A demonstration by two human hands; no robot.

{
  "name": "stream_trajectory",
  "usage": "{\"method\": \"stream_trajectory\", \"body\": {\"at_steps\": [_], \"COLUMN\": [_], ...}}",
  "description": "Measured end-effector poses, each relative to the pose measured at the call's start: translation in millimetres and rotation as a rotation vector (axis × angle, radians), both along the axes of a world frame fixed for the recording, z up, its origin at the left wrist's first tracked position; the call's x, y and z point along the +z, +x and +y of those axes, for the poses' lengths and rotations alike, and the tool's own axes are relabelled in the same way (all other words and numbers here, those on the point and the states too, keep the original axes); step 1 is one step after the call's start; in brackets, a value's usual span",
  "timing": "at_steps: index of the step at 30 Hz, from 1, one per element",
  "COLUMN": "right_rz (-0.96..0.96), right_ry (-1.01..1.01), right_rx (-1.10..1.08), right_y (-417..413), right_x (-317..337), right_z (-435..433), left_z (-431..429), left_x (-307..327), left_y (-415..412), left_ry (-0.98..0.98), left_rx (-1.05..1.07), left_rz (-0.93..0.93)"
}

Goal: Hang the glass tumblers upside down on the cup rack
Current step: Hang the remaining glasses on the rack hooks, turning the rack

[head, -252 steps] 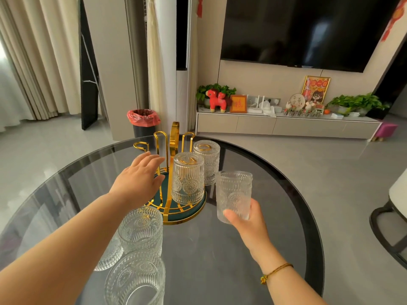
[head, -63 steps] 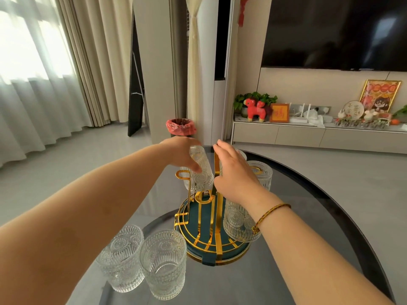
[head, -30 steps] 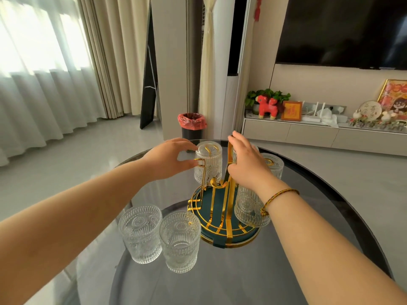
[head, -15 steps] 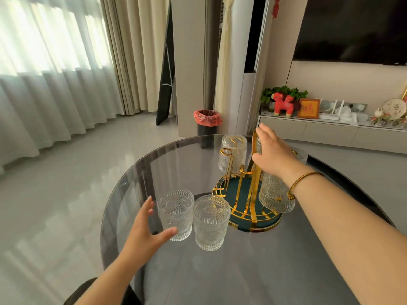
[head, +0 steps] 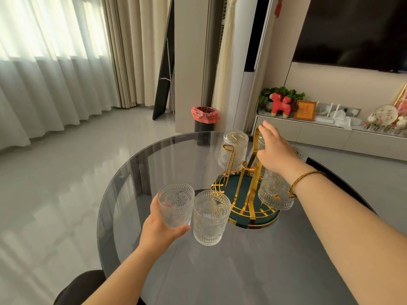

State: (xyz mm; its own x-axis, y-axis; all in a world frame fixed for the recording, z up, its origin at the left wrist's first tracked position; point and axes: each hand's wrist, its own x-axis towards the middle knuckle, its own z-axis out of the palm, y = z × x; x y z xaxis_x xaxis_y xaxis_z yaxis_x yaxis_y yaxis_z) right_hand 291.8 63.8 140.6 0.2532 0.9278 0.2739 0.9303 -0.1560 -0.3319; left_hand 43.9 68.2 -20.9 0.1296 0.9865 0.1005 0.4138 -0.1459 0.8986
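Observation:
A gold cup rack with a green round base stands on the glass table. Several patterned glass tumblers hang upside down on it: one at the far left, one at the near right, others behind my right hand. My right hand rests on the rack's tall gold handle, gripping it. Two upright tumblers stand left of the rack. My left hand is wrapped around the left tumbler; the right tumbler stands free beside it.
The round dark glass table has its edge close on the left. A dark chair back sits at the near left. Beyond the table are a bin with a red bag and a TV cabinet.
My left hand left the tumbler it hung on the rack, dropped to the table, and has closed around the left upright tumbler. My right hand stays on the rack handle.

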Motion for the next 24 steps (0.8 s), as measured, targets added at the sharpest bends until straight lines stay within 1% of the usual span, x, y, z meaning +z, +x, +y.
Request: {"method": "stream_trajectory", "body": {"at_steps": [4, 8, 11, 19, 24], "right_rz": [-0.001, 0.001, 0.007, -0.006, 0.005], "right_ry": [-0.001, 0.005, 0.010, 0.016, -0.012], "right_rx": [0.013, 0.009, 0.007, -0.001, 0.013], "right_y": [1, 1, 0, 0, 3], "right_x": [0, 0, 0, -2, -1], "right_z": [0, 0, 0, 1, 2], "left_z": [2, 3, 7, 31, 43], "left_x": [1, 8, 24, 98, 131], "left_y": [-1, -6, -15, -19, 1], "left_ry": [-0.045, -0.071, -0.047, 0.083, 0.190], "left_rx": [0.024, 0.086, 0.101, -0.171, -0.268], "left_rz": [-0.059, -0.178, -0.189, 0.019, 0.343]}}
